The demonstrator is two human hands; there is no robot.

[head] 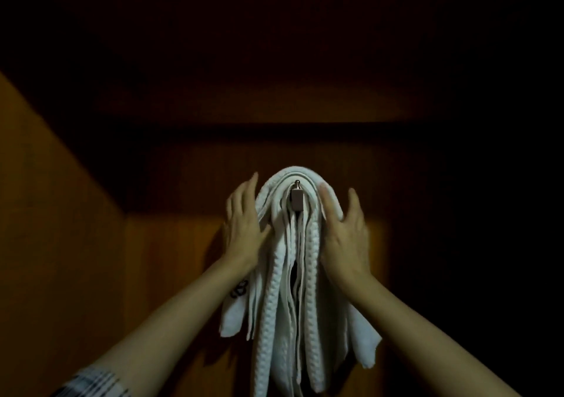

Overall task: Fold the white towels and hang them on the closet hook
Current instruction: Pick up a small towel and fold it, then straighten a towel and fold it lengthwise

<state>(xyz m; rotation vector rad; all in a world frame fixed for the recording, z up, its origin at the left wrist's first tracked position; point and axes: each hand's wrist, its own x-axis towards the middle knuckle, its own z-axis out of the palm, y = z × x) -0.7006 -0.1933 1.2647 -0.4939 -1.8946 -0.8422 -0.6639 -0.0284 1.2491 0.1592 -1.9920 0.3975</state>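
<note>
I see white towels (285, 290) with a raised waffle weave, one corner bearing a black embroidered mark (239, 289); a dull metallic grey hook (297, 198); an orange-brown wooden closet wall (61, 244); a black-and-white checked sleeve (91, 384).

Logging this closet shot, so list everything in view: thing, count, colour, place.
white towels: a bundle, count unclear, white, draped over the hook, hanging down centre frame.
hook: one, metallic, on the closet wall, peeking out under the top fold.
closet wall: brown wood, dimly lit, behind the towels.
plaid sleeve: one, light with dark lines, bottom left.
left hand: one, fingers straight, flat against the bundle's left side.
right hand: one, fingers straight, flat against its right side.
</note>
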